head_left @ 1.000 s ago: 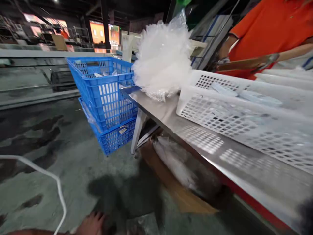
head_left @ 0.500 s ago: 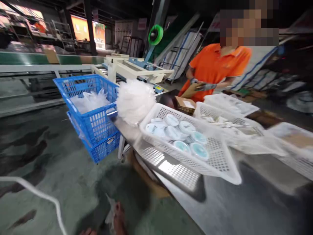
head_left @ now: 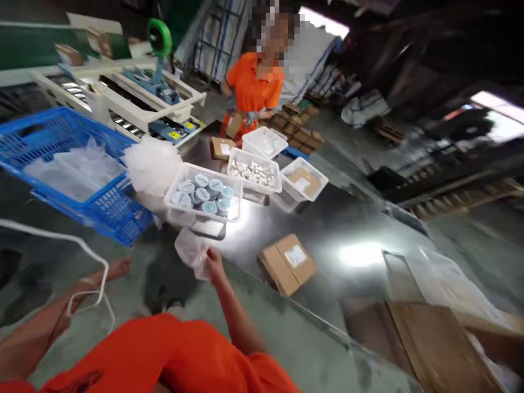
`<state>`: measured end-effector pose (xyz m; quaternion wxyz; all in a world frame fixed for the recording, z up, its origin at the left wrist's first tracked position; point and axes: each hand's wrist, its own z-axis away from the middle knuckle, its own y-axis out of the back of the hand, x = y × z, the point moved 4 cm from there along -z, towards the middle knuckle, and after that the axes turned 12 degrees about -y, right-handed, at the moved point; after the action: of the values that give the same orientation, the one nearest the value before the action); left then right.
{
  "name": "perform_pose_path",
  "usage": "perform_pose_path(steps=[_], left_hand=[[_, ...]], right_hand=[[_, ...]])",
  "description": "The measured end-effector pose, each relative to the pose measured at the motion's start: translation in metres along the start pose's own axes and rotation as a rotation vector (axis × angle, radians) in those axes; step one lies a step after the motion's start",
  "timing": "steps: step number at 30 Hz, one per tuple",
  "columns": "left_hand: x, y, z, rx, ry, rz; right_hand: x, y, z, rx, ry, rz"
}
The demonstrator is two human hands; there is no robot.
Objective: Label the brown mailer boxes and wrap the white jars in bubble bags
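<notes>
My right hand [head_left: 213,262] is closed on the edge of a crumpled clear plastic bag [head_left: 190,252], held in front of the table's near edge. Over the floor to the left is my left hand [head_left: 119,267], apart from the bag; blur hides how its fingers lie. Just beyond the bag, a white perforated basket [head_left: 234,214] contains several round tubs [head_left: 201,195] with pale and light-blue lids. A frilly heap of clear plastic bags [head_left: 151,166] sits at the basket's left.
Blue crates [head_left: 118,203] stand left, the upper one holding plastic. Brown cartons [head_left: 289,263] lie on the metal table [head_left: 327,232]. More white baskets [head_left: 254,173] stand farther back, near a co-worker in orange [head_left: 256,87]. A white cable [head_left: 77,240] hangs at left.
The view has swung right and down, showing my arms and more of the table. My right hand has risen toward the table edge, still holding the plastic bag.
</notes>
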<state>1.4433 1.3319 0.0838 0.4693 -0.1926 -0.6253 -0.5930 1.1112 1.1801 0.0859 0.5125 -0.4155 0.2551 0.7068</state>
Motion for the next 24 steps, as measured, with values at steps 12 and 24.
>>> perform_pose_path(steps=[12,24], left_hand=[[0.157,-0.036,-0.185,-0.176,-0.321,0.626],[0.219,-0.078,-0.347,-0.347,-0.267,0.68]], right_hand=[[-0.112,0.021,-0.102,0.236,0.109,-0.444],[-0.158,0.024,-0.167,0.667,0.265,-0.389]])
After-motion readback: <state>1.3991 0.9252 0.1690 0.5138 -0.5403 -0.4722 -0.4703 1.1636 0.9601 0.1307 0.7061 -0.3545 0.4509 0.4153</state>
